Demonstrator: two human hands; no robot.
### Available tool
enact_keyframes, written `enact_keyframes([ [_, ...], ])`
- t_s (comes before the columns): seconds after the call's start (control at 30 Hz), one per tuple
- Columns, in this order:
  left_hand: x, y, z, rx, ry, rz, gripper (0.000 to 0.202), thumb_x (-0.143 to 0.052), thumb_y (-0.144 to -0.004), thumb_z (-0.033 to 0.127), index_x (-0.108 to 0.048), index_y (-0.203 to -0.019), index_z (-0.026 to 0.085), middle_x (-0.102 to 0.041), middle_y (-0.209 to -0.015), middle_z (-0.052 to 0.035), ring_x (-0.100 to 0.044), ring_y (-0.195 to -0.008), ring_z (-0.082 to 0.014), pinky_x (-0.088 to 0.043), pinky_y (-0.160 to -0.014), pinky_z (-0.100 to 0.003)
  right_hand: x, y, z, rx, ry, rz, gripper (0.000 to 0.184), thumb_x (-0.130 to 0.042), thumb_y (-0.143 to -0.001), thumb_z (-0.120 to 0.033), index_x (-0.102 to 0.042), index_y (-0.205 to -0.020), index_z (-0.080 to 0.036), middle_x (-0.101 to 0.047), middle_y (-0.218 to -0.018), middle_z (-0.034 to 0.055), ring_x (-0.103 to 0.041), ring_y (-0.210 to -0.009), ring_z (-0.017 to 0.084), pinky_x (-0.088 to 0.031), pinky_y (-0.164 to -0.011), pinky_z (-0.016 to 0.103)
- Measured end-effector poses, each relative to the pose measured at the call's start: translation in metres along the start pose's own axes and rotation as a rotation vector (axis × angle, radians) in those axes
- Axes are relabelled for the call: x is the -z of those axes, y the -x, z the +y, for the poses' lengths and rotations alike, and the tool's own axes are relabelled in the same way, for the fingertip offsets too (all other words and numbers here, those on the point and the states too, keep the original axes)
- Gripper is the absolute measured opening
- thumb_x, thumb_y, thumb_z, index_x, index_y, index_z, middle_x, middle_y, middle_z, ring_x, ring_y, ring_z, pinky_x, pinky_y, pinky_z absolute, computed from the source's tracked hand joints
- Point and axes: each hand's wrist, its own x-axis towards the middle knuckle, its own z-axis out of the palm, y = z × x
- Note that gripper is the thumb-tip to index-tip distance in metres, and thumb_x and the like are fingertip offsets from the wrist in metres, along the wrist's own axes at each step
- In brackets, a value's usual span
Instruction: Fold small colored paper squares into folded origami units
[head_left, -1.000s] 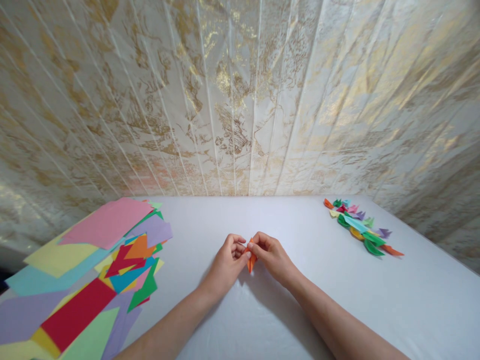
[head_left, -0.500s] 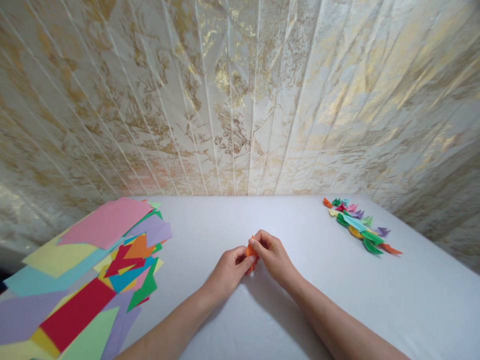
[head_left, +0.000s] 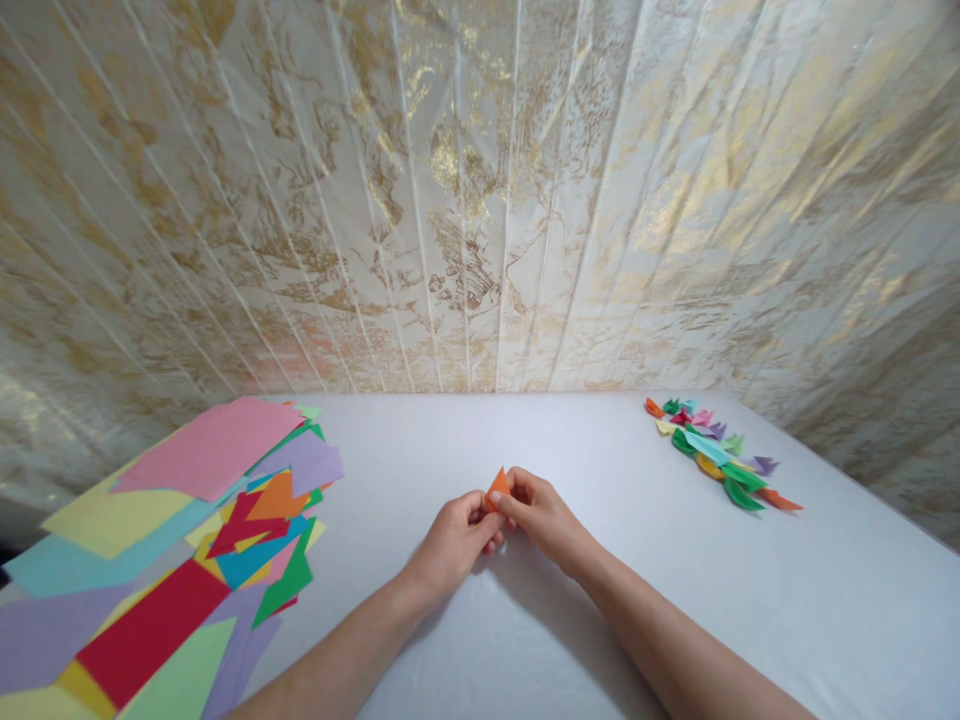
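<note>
The orange piece [head_left: 500,480] that I hold looks to me like paper, with a matt face and a crisp edge. The large pink sheet [head_left: 214,445] on my left is also of paper, smooth and dull. The red sheet [head_left: 154,632] has the same even, matt surface. The folded pieces [head_left: 707,447] at my right seem to be paper too, with matt faces. The table [head_left: 420,440] has a smooth top with a soft, weak gloss. Behind it, the hanging cover [head_left: 465,200] is cloth or thin film, I cannot tell which; it is creased, and its gold pattern shines like metal foil in places.
</note>
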Motion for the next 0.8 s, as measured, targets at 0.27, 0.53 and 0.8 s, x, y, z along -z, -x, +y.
enact_keyframes([
  [0.27, 0.003, -0.002, -0.002, -0.022, -0.067, -0.058, 0.027, -0.066, -0.075, 0.042, -0.056, -0.069, 0.018, -0.055, -0.059, 0.0028, -0.048, -0.053, -0.0107, -0.036, -0.055, -0.024, -0.001, 0.001, 0.001, -0.029, -0.034, 0.052, 0.046, -0.060, -0.080, -0.057, -0.045, -0.059, -0.020, -0.046, -0.053, -0.0059, -0.039, -0.050, 0.009, -0.031, -0.052, 0.024],
  [0.53, 0.006, -0.002, -0.008, -0.011, -0.150, -0.076, 0.026, -0.059, -0.081, 0.040, -0.051, -0.066, 0.019, -0.055, -0.056, 0.0032, -0.045, -0.047, -0.0095, -0.034, -0.049, -0.022, -0.001, -0.002, 0.008, -0.028, 0.031, 0.137, 0.051, -0.052, -0.084, -0.064, -0.052, -0.061, -0.018, -0.048, -0.051, -0.0042, -0.042, -0.048, 0.010, -0.032, -0.050, 0.024],
  [0.8, 0.005, -0.001, -0.003, -0.046, -0.221, -0.081, 0.024, -0.055, -0.082, 0.035, -0.046, -0.065, 0.020, -0.052, -0.057, 0.0039, -0.045, -0.050, -0.0101, -0.035, -0.051, -0.022, -0.001, -0.004, 0.014, 0.006, 0.100, 0.190, 0.053, -0.046, -0.086, -0.065, -0.048, -0.059, -0.019, -0.045, -0.049, -0.0045, -0.040, -0.046, 0.010, -0.031, -0.048, 0.024],
])
